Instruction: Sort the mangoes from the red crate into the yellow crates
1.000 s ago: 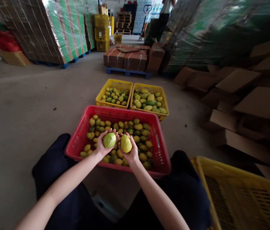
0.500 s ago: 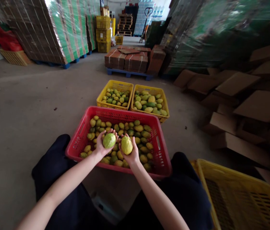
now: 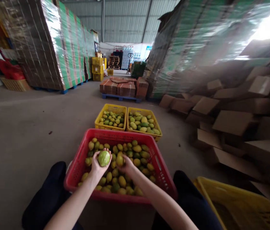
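My left hand is cupped palm up around a green-yellow lemon, above the fruit in a red crate. My right hand is turned palm down, lower, among the lemons. Its fingers are around a yellow lemon, partly hidden by the hand. Many yellow and green lemons lie loose in the red crate, which stands between my knees.
Two yellow crates of lemons, a left one and a right one, stand behind the red crate. Another yellow crate is by my right knee. Cardboard boxes are heaped at right. Wrapped pallet stacks rise beyond.
My right hand has turned over and lowered its yellow lemon among the others. My left hand still holds the green-yellow lemon. The camera view has tilted upward.
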Demonstrator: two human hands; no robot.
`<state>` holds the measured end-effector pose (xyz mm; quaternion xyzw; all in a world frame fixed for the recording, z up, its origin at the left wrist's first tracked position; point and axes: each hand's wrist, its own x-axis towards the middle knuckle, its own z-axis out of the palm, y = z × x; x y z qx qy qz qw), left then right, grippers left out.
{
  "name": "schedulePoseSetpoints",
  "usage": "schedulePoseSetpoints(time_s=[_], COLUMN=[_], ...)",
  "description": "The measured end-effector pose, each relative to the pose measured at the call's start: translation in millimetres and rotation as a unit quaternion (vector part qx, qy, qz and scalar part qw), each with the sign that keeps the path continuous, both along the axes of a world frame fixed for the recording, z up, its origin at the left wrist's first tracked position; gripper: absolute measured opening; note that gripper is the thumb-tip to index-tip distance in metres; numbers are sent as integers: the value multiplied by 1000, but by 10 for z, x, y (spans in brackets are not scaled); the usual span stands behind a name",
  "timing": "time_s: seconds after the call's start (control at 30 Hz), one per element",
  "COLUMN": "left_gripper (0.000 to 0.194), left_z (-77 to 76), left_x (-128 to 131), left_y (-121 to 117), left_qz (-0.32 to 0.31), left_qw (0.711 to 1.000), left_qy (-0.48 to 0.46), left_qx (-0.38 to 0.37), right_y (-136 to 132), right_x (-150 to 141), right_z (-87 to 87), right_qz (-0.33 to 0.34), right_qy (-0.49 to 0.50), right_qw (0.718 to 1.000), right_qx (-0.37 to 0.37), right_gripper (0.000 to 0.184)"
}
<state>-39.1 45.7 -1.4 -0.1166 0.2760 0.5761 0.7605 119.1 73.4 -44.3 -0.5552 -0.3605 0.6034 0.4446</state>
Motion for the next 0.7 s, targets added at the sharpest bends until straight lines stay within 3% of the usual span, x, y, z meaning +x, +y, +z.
schedulePoseSetpoints(time_s=[0.1,0.2,0.27,0.5,0.6,0.7], left_gripper=[36,37,38,43,40,32], left_z=[-21,-46,-51,-101,-279,-581], left_x=[-2,13,11,-30,-13,5], left_y=[-14,-36,-41,-6,22,46], left_qz=[8,19,18,16,4,-44], left_qw=[1000,1000,1000,1000,999,993], left_qy=[-2,-6,-6,5,32,94], left_qx=[-10,-9,-6,5,-3,-50], right_y=[706,1033,934,1,-177,-260], right_x=[-55,-94,-99,191,443,630], right_z=[439,711,681,51,8,55], right_qz=[-52,-66,-44,50,75,87], right_qy=[32,34,18,-73,-94,-103], right_qw=[997,995,997,996,992,991], right_qx=[41,66,61,-14,-30,-25], right_gripper=[30,33,32,12,9,11])
